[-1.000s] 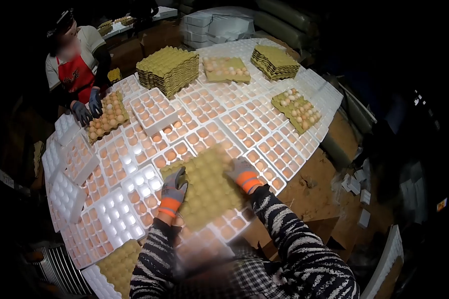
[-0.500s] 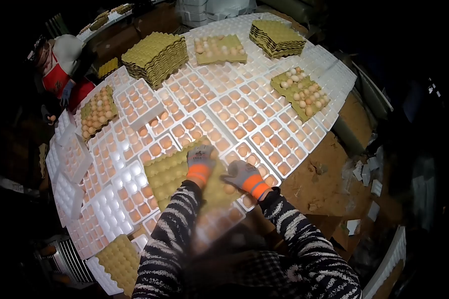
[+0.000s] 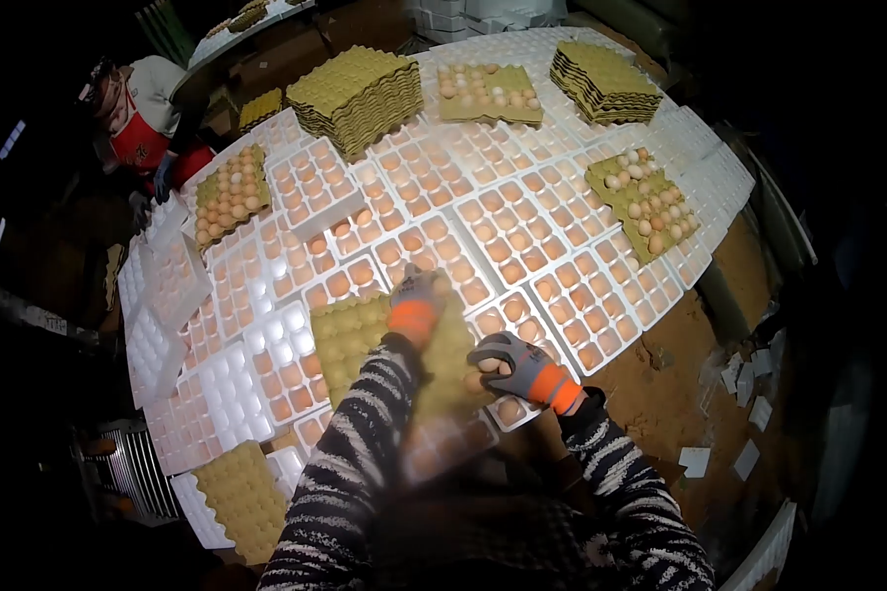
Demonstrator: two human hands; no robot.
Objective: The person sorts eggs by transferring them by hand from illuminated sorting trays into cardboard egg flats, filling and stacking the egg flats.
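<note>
My right hand [image 3: 522,366], in a grey and orange glove, is closed around brown eggs [image 3: 490,366] at the right edge of a pulp egg tray [image 3: 350,340]. Beneath that hand lies a white foam egg carton [image 3: 511,414] with eggs in its cups. My left hand [image 3: 416,300], gloved alike, reaches over the tray's far side. Its fingertips are blurred, and whether they hold an egg cannot be made out. The tray's right half is hazy and seems bare of eggs. My striped sleeves cover part of the near cartons.
White foam cartons [image 3: 586,305] of eggs cover the table. Stacked pulp trays [image 3: 355,94] and a smaller stack [image 3: 606,81] stand at the back. Egg-filled pulp trays [image 3: 232,197] sit around. A person in a red apron [image 3: 140,143] works at the far left.
The view has shifted, so the table appears farther right. My right hand has closed around eggs at the tray's edge. My left hand stays over the tray's far side.
</note>
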